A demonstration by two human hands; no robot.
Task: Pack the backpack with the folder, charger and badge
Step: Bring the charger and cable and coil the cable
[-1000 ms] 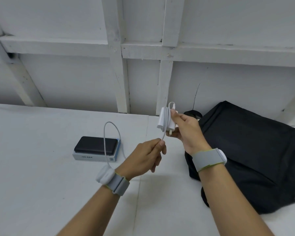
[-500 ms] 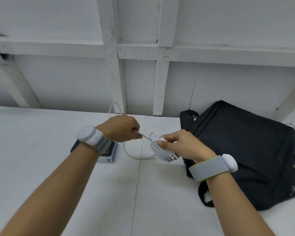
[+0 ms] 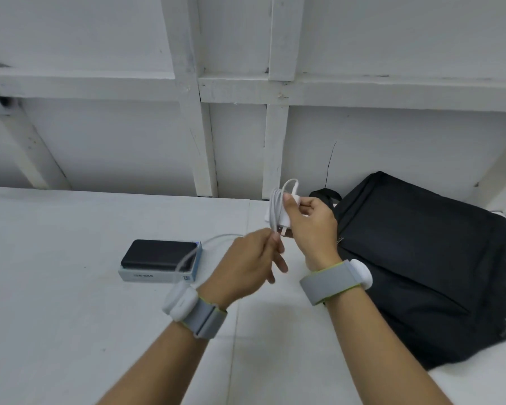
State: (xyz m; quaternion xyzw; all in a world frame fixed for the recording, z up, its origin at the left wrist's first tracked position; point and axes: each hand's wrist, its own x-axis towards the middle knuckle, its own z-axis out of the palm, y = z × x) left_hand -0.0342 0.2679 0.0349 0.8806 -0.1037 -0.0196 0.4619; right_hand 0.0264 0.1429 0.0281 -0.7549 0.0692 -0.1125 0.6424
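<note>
Just left of the backpack (image 3: 421,258), the right hand (image 3: 310,226) held the charger (image 3: 276,215) in a firm grip while the left hand (image 3: 246,267) pinched its cable (image 3: 216,238), probably to wind it compact for packing.

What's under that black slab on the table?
A pale flat box with a blue edge. The black slab covers its top; its contents are hidden.

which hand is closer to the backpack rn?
Right. The right hand is at the left edge of the backpack; the left hand is farther left, toward the power bank.
</note>
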